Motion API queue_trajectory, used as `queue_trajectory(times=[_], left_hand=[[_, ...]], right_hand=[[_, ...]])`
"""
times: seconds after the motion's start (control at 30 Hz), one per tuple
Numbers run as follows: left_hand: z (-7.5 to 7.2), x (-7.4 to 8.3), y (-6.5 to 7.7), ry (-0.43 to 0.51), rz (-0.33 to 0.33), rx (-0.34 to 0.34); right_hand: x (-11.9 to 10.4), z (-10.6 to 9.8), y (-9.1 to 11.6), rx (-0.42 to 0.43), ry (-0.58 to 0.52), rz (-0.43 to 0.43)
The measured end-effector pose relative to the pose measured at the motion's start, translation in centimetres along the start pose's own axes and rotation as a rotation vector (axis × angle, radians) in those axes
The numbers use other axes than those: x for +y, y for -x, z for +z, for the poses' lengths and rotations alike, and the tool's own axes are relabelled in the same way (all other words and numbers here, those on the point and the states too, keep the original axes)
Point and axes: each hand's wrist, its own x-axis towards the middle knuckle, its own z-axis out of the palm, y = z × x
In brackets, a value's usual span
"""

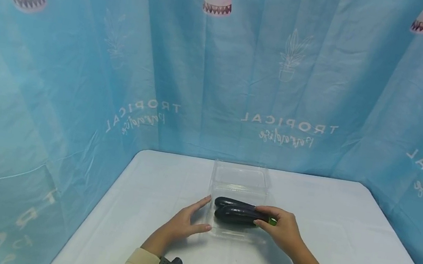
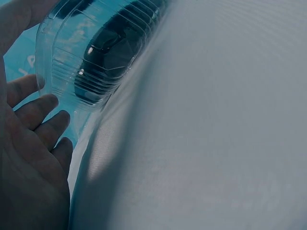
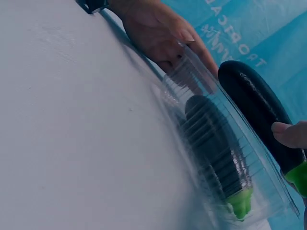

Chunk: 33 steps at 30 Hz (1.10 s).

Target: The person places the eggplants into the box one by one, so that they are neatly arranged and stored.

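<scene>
My right hand (image 1: 281, 228) pinches a dark purple eggplant (image 3: 256, 98) near its green cap, thumb on the near side and fingers on the far side. That eggplant is raised over the rim of a clear plastic clamshell box (image 1: 234, 236). Inside the box lies a second eggplant (image 3: 213, 139), seen through the ribbed wall with its green cap toward the right end. My left hand (image 1: 182, 225) rests at the box's left end, thumb and fingers spread about the corner. In the left wrist view its fingertips (image 2: 47, 101) are right at the clear wall.
The box's lid (image 1: 241, 176) is folded back flat toward the far table edge. A white cloth covers the table (image 1: 171, 176). Blue printed curtains (image 1: 219, 82) hang behind it and at both sides.
</scene>
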Motion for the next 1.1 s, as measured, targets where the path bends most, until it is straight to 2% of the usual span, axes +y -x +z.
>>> queue_trajectory(times=[0.23,0.63,0.93,1.1], left_hand=[[-0.15,0.1,0.15,0.016,0.015,-0.001],[0.01,-0.08,0.11,0.009,0.013,0.004],[0.03,0.12,0.16,0.006,0.002,0.009],[-0.12,0.2,0.17,-0.006,0.0,-0.001]], right_hand=[[-0.23,0.58,0.49,-0.067,0.076,0.004],[-0.49,0.8,0.3,-0.165,0.129,0.01],[-0.53,0.7,0.45,-0.136,0.104,0.012],[-0.08,0.32,0.55,-0.048,-0.045,-0.015]])
